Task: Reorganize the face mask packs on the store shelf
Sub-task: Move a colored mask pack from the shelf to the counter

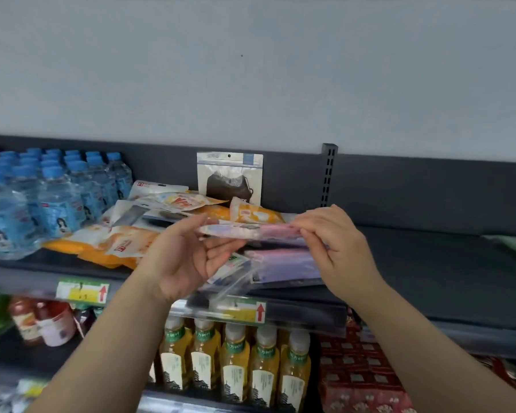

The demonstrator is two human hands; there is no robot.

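Note:
A flat pink and purple mask pack (251,232) is held level above the dark shelf (429,272). My right hand (334,242) pinches its right end. My left hand (188,254) holds its left end, palm up with fingers spread. Under it lie more purple mask packs (283,266) at the shelf's front. A heap of orange and white mask packs (116,242) sprawls to the left. One pack with a black mask (230,178) stands upright against the shelf's back panel.
Blue-capped water bottles (42,192) crowd the shelf's left end. A slotted upright (328,174) rises at the back. A green pack (513,242) lies far right. Below are yellow tea bottles (233,362), red boxes (361,380) and price tags (239,311).

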